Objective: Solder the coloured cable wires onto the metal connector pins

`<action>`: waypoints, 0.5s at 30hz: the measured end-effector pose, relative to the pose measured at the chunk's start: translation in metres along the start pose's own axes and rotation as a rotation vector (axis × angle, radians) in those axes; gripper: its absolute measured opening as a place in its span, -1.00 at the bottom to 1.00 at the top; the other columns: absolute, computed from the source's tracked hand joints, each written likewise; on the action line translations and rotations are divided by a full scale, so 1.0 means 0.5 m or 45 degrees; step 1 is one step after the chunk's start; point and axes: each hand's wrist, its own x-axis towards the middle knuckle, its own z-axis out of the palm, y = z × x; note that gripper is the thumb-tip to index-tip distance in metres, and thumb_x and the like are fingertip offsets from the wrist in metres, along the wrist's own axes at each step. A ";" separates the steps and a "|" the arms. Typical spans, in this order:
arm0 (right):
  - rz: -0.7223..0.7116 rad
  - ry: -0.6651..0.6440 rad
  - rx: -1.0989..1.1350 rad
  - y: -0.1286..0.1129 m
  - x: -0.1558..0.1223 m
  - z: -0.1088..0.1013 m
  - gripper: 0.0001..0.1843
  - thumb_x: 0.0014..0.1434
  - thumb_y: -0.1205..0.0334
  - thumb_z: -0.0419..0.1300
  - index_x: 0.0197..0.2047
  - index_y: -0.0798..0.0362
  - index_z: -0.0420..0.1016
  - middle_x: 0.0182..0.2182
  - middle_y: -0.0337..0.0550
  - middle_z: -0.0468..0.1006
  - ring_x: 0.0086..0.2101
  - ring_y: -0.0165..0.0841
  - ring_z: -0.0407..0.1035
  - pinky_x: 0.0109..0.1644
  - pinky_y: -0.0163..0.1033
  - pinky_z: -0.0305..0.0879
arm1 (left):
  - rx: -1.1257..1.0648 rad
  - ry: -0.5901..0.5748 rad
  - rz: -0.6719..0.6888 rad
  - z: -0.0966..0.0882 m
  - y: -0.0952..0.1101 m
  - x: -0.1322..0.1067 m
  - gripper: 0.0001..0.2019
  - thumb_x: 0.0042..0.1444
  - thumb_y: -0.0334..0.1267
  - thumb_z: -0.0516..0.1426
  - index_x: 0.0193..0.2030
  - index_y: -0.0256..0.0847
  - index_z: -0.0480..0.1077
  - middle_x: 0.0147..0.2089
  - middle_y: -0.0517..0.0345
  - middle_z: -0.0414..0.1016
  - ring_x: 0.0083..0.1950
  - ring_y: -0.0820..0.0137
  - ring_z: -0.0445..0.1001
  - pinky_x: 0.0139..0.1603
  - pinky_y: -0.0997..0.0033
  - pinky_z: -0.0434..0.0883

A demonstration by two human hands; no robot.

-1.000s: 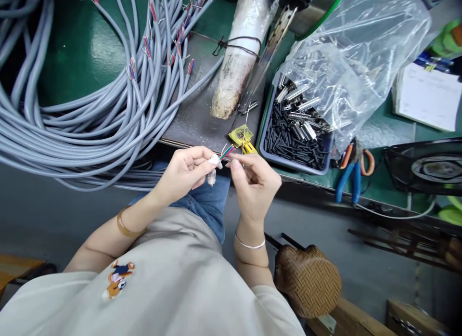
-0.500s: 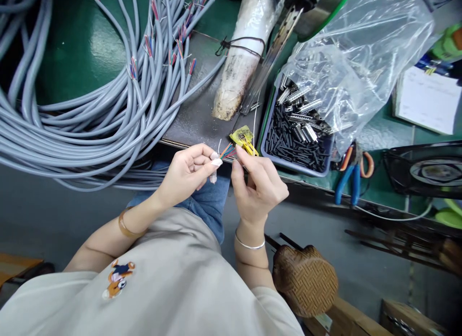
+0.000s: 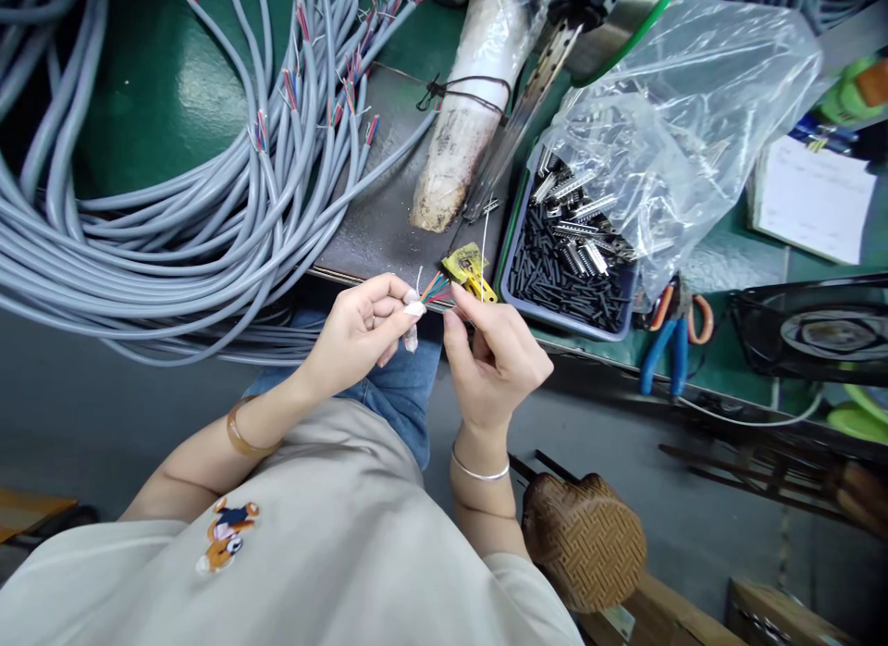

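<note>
A person seated at the near edge of a green tabletop [image 3: 159, 91] worked a small fan of coloured wires [image 3: 436, 287] held between both hands, just short of the tabletop's edge and above the lap. The left hand [image 3: 361, 336] was closed, its fingertips pinching the base of the fan, with the strands spreading out to the right. The right hand [image 3: 496, 359] was curled shut too, thumb and forefinger pressed together at the free ends of the same strands; which single strand it gripped could not be made out. A yellow tag-like object [image 3: 470, 268] lay on the tabletop edge just beyond the wires, touching a dark mat [image 3: 388, 202]. To the left, a thick bundle of grey cables [image 3: 173, 248] looped across the tabletop, many ends stripped to show coloured cores. A white wrapped cylinder [image 3: 464, 128] stood tilted at the far side of the mat. To the right sat a blue tray [image 3: 628, 304] filled with black sleeves and metal connector parts, with a clear plastic bag [image 3: 672, 118] slumped over its far side. Pliers with blue and orange handles [image 3: 670, 336] rested right of the tray. A woven stool [image 3: 586, 540] stood on the floor near the person's right arm.
</note>
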 end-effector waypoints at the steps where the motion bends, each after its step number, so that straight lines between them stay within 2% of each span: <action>1: 0.018 -0.002 0.029 0.000 -0.001 -0.001 -0.67 0.27 0.38 0.29 0.06 -0.10 0.61 -0.31 -0.28 0.68 -0.47 -0.50 0.45 -0.37 -0.33 0.38 | 0.000 -0.003 0.001 0.000 0.000 0.000 -0.54 0.07 0.10 0.35 -0.29 -0.25 0.31 -0.58 0.27 0.46 -0.73 0.66 0.21 -0.74 0.65 0.09; 6: 0.094 -0.015 0.064 -0.001 -0.003 -0.003 -0.90 0.27 0.37 0.30 -0.18 -0.02 0.56 -0.37 -0.29 0.63 -0.46 -0.49 0.45 -0.40 -0.33 0.31 | 0.007 -0.010 0.022 0.000 -0.001 -0.002 -0.58 0.10 0.05 0.34 -0.28 -0.24 0.32 -0.56 0.28 0.46 -0.72 0.66 0.21 -0.74 0.63 0.08; 10: -0.055 -0.175 0.011 -0.011 -0.009 0.002 -0.88 0.27 0.44 0.26 -0.23 0.02 0.47 -0.40 -0.29 0.61 -0.45 -0.52 0.46 -0.39 -0.37 0.28 | 0.008 0.097 0.138 0.002 -0.001 0.000 -0.62 0.04 -0.01 0.39 -0.30 -0.27 0.40 -0.52 0.30 0.44 -0.65 0.67 0.23 -0.67 0.63 0.15; 13: -0.198 -0.271 -0.040 -0.016 -0.015 0.002 -0.88 0.27 0.44 0.24 -0.25 0.02 0.45 -0.41 -0.28 0.61 -0.48 -0.53 0.41 -0.40 -0.36 0.24 | 0.015 0.111 0.176 0.001 0.000 0.002 -0.64 0.00 -0.05 0.41 -0.33 -0.31 0.46 -0.51 0.29 0.43 -0.62 0.67 0.23 -0.62 0.62 0.20; 15: -0.139 -0.270 0.057 -0.016 -0.014 -0.004 -0.93 0.27 0.36 0.26 -0.26 0.01 0.48 -0.43 -0.30 0.60 -0.53 -0.54 0.35 -0.45 -0.35 0.19 | 0.016 0.097 0.172 0.000 0.002 0.001 -0.66 0.01 -0.07 0.41 -0.34 -0.31 0.48 -0.52 0.28 0.44 -0.62 0.67 0.22 -0.60 0.61 0.23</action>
